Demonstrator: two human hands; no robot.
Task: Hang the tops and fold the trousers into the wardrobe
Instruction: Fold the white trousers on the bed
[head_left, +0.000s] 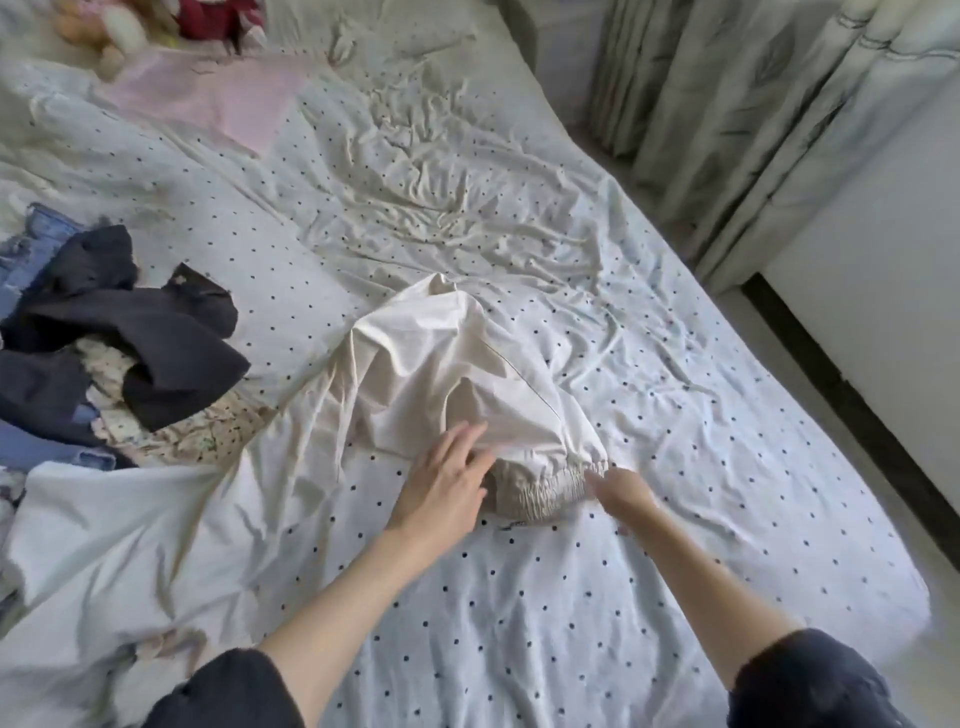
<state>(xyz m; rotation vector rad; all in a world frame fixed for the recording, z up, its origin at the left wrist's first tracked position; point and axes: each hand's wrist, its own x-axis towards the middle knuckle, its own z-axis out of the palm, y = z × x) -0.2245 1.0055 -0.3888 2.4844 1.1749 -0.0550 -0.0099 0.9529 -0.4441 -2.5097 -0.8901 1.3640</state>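
Cream trousers (457, 374) crumpled on bed, elastic waistband nearest

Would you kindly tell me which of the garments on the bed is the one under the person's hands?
The cream trousers with the gathered waistband, at the middle of the bed; both hands reach its waistband. The dark garment and the pink one lie apart, untouched.

2 bare forearms, dark navy sleeves ending near the elbows, left hand (441, 486), right hand (621, 491)

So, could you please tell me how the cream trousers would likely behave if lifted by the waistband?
The cream trousers lie crumpled and creased, so they would probably droop limply. The thin cloth suggests lightness. The gathered waistband may stretch.
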